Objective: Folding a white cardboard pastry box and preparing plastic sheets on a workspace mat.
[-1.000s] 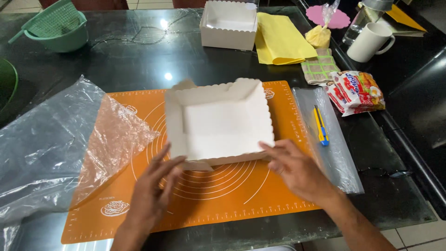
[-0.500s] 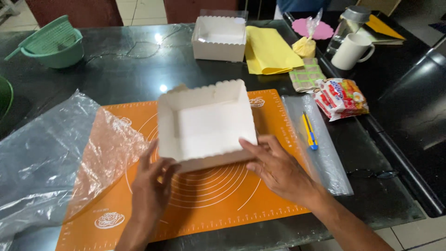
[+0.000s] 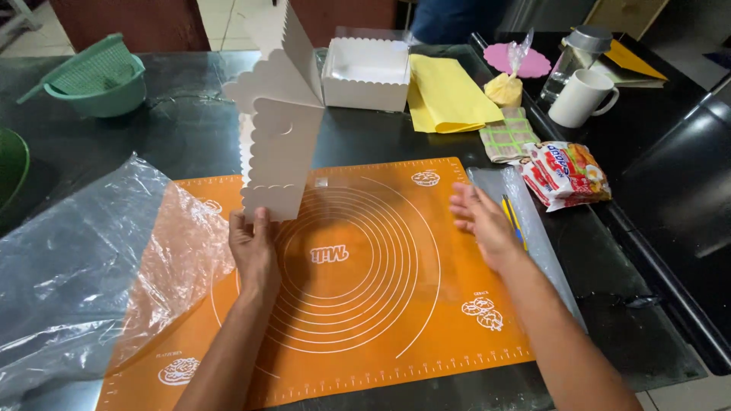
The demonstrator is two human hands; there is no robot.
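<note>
The left hand (image 3: 255, 247) pinches the bottom edge of a flat white cardboard box blank (image 3: 278, 129) with scalloped flaps, thumb in front and fingers behind, and holds it upright over the left part of the orange silicone baking mat (image 3: 365, 320). The blank stands tall from the hand toward twelve o'clock, its top flap tipping away toward the finished white box (image 3: 365, 72) further back on the dark table (image 3: 190, 129).

The right hand (image 3: 480, 221) is open and empty, palm down, fingers spread, hovering just over the mat's right edge at about three o'clock from the centre rings, close to the yellow and blue pen (image 3: 512, 221) lying on a clear plastic sleeve (image 3: 544, 251).

With only one corner gripped, the card looks free to swing or sag; bringing the free hand to the opposite edge would steady it, and folding along the creases rather than across the panels would keep the scallops crisp.

The left forearm runs straight up from six o'clock, wrist slightly cocked back. The right forearm comes in from five o'clock, wrist flat.

A crumpled clear plastic sheet (image 3: 84, 266) lies at nine o'clock, overlapping the mat.
</note>
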